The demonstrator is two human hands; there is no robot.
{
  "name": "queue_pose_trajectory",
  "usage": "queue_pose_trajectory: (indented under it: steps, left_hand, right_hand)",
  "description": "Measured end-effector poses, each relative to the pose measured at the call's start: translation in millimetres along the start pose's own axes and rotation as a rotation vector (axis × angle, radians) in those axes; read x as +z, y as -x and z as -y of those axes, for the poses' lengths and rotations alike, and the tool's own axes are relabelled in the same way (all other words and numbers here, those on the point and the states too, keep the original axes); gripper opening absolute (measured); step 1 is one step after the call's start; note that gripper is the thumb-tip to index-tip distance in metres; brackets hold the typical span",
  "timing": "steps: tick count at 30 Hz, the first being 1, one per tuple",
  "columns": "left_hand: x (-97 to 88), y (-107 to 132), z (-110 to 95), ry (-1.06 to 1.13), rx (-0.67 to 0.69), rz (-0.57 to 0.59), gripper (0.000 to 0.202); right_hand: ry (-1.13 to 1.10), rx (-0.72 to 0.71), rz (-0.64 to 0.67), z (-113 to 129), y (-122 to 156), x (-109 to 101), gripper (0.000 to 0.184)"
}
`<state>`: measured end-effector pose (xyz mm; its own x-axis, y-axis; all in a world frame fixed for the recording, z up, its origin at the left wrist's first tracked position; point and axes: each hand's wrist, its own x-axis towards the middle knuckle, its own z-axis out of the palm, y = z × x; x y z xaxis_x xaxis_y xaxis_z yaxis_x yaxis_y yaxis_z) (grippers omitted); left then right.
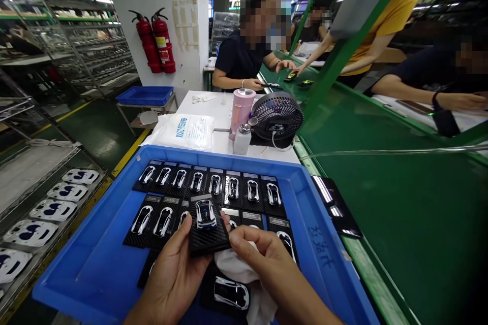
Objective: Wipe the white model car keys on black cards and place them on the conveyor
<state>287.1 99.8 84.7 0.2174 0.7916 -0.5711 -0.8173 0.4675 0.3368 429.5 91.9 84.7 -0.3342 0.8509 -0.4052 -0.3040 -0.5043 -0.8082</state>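
My left hand [173, 271] grips a black card with a small silver-and-blue toy car on it [206, 223], held over a blue tray [99, 269]. My right hand [267, 259] is closed on a white cloth [238, 269] and touches the card's right edge. Below my hands lies another black card with a car [231, 292]. Two rows of the same black car cards [213, 185] fill the tray's far half.
Behind the tray stand a pink cup [241, 109], a small white bottle [243, 138], a black desk fan [277, 117] and a white packet [186, 132]. A green conveyor belt [400, 203] runs on the right, with other people seated along it. White car parts [53, 208] lie on a rack at left.
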Motion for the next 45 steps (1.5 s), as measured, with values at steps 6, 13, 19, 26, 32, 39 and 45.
queue_pose_trajectory:
  steps: [6,13,19,26,32,39,45]
  left_hand:
    - [-1.9,-4.4,1.0,0.021,-0.033,-0.025,0.045]
    - [-3.4,-8.8,2.9,0.015,-0.021,-0.05,0.041]
    - [-4.9,-5.9,3.5,0.0,0.001,-0.091,0.039]
    - [-7.8,-5.1,1.2,0.005,0.001,-0.082,0.041]
    - [-9.1,2.3,-24.0,0.071,0.118,-0.058,0.05]
    - [-19.6,4.3,-61.5,0.141,0.226,-0.041,0.052]
    - [-26.7,-2.7,-84.7,0.117,0.318,-0.07,0.055]
  right_hand:
    - [0.051,-0.004,-0.027,-4.0,-1.2,0.9,0.037]
    - [0.068,-0.027,-0.04,-5.1,-4.2,6.5,0.039]
    - [0.078,-0.02,-0.032,-5.9,-5.1,7.5,0.041]
    - [0.25,-0.085,0.001,-10.6,-4.4,6.1,0.039]
    - [0.726,-0.43,-0.098,29.9,-17.3,-32.9,0.026]
    - [1.169,-0.616,-0.144,53.2,-47.8,-68.6,0.019]
    - [1.41,-0.534,0.024,69.6,-35.4,-89.0,0.025]
